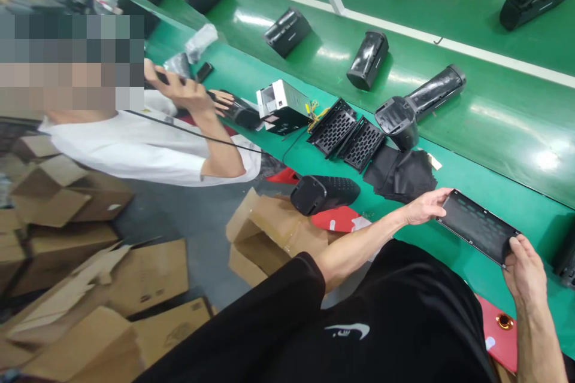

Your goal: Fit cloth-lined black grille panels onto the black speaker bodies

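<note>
Between my two hands is a black speaker grille panel [478, 228], a shallow rectangular piece with rows of slots showing through a dark lining. My left hand [427, 206] pinches its left end, thumb on top. At the opposite end, my right hand [524, 260] grips the near right corner. The panel is held tilted above the green bench. Beyond my left hand lies a pile of black cloth sheets [401, 173]. Two perforated black grille panels [363, 143] rest beside the cloth, farther left.
Black speaker housings [367, 60] stand along the green belt [314, 30]. One housing [324, 192] sits at the bench edge above an open cardboard box [269, 233]. A metal-cased power unit [284, 108] stands near a co-worker in a white shirt [148, 152]. More cartons [157, 269] cover the floor.
</note>
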The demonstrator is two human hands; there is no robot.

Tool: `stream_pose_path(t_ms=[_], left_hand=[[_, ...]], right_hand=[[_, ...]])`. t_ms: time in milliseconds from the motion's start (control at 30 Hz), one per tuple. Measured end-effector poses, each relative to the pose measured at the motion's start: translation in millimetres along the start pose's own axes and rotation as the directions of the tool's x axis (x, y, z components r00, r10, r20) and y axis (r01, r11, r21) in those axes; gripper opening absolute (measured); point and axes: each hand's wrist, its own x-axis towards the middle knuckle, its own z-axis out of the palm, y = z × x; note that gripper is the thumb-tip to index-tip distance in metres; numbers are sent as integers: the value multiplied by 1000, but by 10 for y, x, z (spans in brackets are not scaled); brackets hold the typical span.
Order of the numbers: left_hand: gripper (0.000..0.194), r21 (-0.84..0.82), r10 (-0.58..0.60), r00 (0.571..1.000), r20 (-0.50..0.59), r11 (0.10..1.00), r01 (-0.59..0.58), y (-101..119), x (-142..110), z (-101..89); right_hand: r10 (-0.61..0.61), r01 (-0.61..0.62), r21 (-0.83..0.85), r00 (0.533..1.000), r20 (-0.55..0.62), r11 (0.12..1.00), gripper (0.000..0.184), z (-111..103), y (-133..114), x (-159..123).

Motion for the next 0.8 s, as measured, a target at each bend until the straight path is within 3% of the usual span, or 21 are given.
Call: stream_pose_path(t_ms=[300, 533, 633, 700, 800], left_hand=[[64, -95, 49, 995, 88, 995, -40, 215, -40, 30], [72, -99, -128, 970, 205, 984, 150, 244, 181, -135], [74, -34, -207, 945, 254, 974, 222, 241, 307, -111], [67, 21, -238, 950, 204, 971, 239, 258, 312, -17], [47, 26, -213, 977, 12, 977, 212, 314, 205, 180]], right_hand=[[55, -55, -49, 998, -8, 997, 67, 125, -345, -11], [-43, 54, -119, 995, 92, 991, 65, 209, -532, 91], [-27, 51, -143, 986, 164, 988, 60, 233, -551, 214], [17, 22, -180, 977, 212, 983, 60, 241, -544, 317], [84, -11, -259, 959, 270, 966, 60, 289, -539, 455]])
